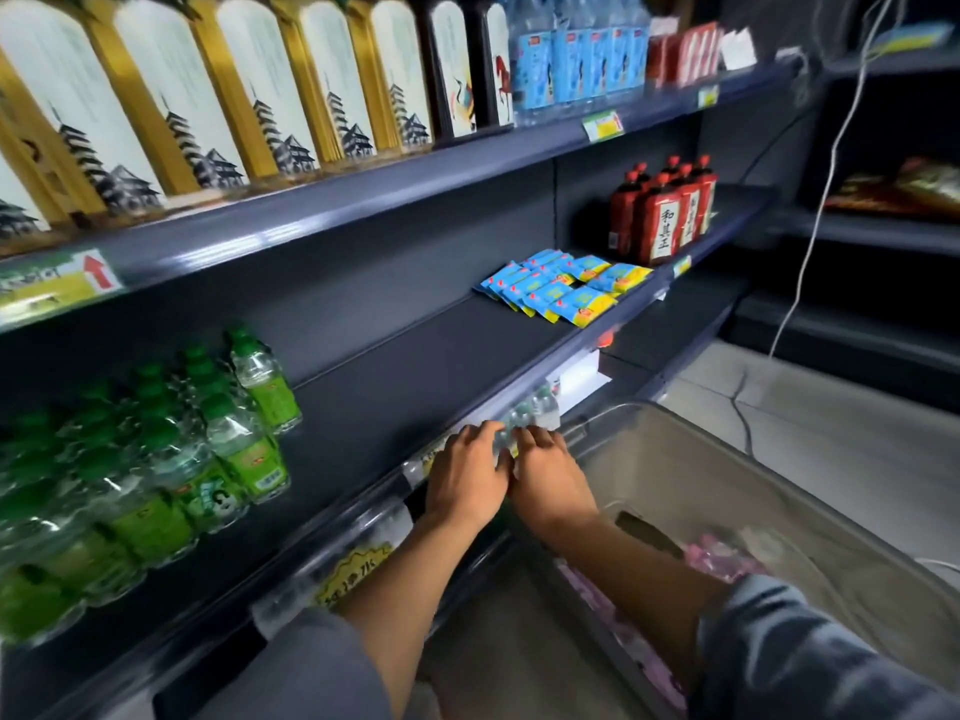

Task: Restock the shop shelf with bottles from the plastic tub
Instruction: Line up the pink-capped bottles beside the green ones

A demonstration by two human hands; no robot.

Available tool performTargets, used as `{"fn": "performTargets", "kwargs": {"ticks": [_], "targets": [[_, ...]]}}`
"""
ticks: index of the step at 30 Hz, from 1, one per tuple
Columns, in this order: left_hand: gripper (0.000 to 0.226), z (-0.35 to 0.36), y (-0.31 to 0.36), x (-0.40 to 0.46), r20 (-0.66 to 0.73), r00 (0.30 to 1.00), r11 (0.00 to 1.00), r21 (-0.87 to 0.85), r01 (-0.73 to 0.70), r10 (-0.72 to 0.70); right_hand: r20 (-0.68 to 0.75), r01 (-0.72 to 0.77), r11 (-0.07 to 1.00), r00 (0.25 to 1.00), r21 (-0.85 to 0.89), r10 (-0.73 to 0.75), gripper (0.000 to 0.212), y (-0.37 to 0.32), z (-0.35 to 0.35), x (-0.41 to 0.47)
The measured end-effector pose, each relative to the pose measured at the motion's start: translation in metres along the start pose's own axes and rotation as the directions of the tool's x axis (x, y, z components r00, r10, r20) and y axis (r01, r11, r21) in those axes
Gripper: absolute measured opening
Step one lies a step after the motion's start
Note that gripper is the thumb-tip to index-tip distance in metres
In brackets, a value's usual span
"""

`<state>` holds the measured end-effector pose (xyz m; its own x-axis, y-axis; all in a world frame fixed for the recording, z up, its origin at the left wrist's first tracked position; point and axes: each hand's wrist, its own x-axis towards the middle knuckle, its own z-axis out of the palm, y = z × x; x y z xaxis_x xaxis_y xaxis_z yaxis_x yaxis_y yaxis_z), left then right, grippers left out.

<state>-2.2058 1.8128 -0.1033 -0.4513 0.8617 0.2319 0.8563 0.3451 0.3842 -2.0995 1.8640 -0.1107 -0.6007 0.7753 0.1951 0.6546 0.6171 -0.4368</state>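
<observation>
Both my hands reach under the front edge of the dark middle shelf (pixel 395 366). My left hand (pixel 467 472) and my right hand (pixel 545 472) lie side by side and together grip a cluster of clear green-capped bottles (pixel 530 410), which pokes out beyond my fingertips just below the shelf lip. The translucent plastic tub (pixel 779 491) stands to the right of my arms, with pink-labelled items (pixel 727 558) in its near part. Several green-labelled bottles (pixel 208 459) stand on the left of the middle shelf.
Blue sachets (pixel 563 288) and red bottles (pixel 665 218) occupy the right of the middle shelf. The top shelf carries tall boxed bottles (pixel 260 90) and blue-labelled water bottles (pixel 576 54). A white cable (pixel 810 210) hangs at the right. Price tags line the shelf edges.
</observation>
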Motion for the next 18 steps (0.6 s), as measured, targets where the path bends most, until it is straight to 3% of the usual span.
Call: {"fn": "performTargets", "kwargs": {"ticks": [9,15,18], "targets": [[0.041,0.061,0.050,-0.011,0.197,0.980,0.995,-0.096,-0.015,0.034,0.071,-0.145,0.989,0.986,-0.039,0.148,0.060,0.073,0.010,-0.031],[0.043,0.115,0.062,-0.010,0.375,0.927,0.996,-0.085,0.009,0.024,0.126,-0.229,0.972,0.964,-0.055,0.235,0.046,0.120,0.034,-0.039],[0.043,0.138,0.066,-0.005,0.453,0.889,0.995,-0.040,0.087,-0.059,0.195,-0.262,0.962,0.942,-0.077,0.272,0.045,0.136,0.050,-0.038]]}}
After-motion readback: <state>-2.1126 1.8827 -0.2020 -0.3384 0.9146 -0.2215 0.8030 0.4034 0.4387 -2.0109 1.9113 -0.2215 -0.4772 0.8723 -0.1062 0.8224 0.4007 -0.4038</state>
